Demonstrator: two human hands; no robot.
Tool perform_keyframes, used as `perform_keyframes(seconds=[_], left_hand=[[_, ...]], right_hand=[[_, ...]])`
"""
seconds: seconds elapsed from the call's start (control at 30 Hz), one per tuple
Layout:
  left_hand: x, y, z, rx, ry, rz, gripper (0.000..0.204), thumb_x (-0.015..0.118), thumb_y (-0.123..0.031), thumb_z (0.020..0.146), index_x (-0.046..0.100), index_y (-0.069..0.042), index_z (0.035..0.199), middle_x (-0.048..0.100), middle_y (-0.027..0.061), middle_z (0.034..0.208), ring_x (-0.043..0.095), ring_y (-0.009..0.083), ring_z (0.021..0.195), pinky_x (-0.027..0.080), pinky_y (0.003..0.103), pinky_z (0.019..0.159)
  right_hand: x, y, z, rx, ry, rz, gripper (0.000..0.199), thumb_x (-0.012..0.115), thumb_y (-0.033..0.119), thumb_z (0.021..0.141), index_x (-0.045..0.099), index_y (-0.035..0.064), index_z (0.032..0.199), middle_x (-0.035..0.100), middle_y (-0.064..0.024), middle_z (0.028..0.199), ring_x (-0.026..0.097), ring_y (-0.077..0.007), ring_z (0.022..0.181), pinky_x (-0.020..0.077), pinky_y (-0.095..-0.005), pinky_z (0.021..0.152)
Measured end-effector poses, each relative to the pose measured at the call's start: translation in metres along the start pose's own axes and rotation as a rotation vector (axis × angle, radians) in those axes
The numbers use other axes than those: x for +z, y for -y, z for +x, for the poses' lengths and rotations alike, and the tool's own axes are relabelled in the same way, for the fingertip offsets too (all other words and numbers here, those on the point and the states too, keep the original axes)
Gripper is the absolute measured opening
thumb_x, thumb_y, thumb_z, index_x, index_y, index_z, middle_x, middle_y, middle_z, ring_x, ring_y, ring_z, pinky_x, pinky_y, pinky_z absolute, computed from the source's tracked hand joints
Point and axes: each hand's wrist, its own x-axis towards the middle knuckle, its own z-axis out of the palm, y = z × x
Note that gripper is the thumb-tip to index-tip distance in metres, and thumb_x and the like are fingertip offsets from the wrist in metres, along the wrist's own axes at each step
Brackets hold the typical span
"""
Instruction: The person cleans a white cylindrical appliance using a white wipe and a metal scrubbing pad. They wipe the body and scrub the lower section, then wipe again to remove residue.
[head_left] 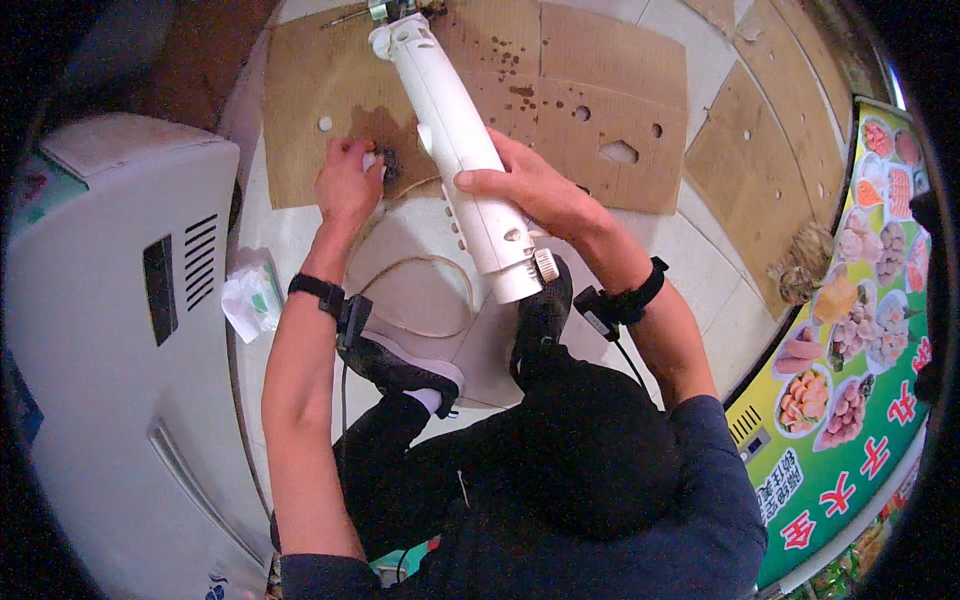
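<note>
- Your right hand [537, 187] is curled part-way closed around a long white tube [452, 115], its thumb lying across the upper face; the fingers on the far side are hidden.
- The tube is in front of you, tilted, its far end toward the upper left and its near end above your shoe [542, 315].
- A metal fitting [390, 10] is at the tube's far end, and a ribbed white knob [545, 264] sits beside the near end.
- Your left hand [348, 185] is left of the tube, fingers bent inward around something small, whitish and dark [389, 165]; you cannot tell from here what it is.
- That hand is over a stained cardboard sheet [610, 90] on the tiled floor [690, 265].
- A pale cord [430, 260] loops on the tiles below the tube.
- To your left stands a white cabinet [110, 270], with a white-and-green packet [250, 298] just beside it.
- To your right is a green and yellow panel [815, 480] showing food pictures.
</note>
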Motion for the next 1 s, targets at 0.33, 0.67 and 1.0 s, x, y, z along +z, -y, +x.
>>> perform_keyframes(seconds=[0.33,0.67,1.0], left_hand=[[0.005,0.002,-0.036,0.131,0.167,0.021,0.046,0.072,-0.022,0.090,0.061,-0.017,0.134,0.071,0.0116,0.118,0.071,0.0359,0.102,0.057,0.049,0.086],[-0.001,0.003,-0.048,0.128,0.178,0.083,0.048,0.076,-0.025,0.087,0.064,-0.018,0.134,0.061,0.0132,0.135,0.071,0.0359,0.101,0.058,0.048,0.085],[0.024,0.000,-0.051,-0.072,0.075,-0.036,0.052,0.076,-0.025,0.087,0.060,-0.019,0.136,0.056,0.0104,0.142,0.067,0.0379,0.114,0.057,0.049,0.090]], right_hand=[[0.009,-0.025,0.006,0.018,0.013,0.118,0.080,0.072,0.041,0.097,0.034,0.0042,0.157,0.059,-0.0107,0.135,0.058,-0.0194,0.118,0.0526,-0.0377,0.097],[0.010,-0.039,0.010,0.039,0.013,0.116,0.079,0.074,0.040,0.096,0.036,0.0043,0.155,0.059,-0.0129,0.135,0.060,-0.0218,0.116,0.0547,-0.0382,0.093],[0.004,-0.044,0.019,0.107,0.027,-0.028,0.064,0.079,0.039,0.086,0.061,0.0003,0.133,0.069,-0.0108,0.113,0.067,-0.0208,0.096,0.0552,-0.0365,0.087]])
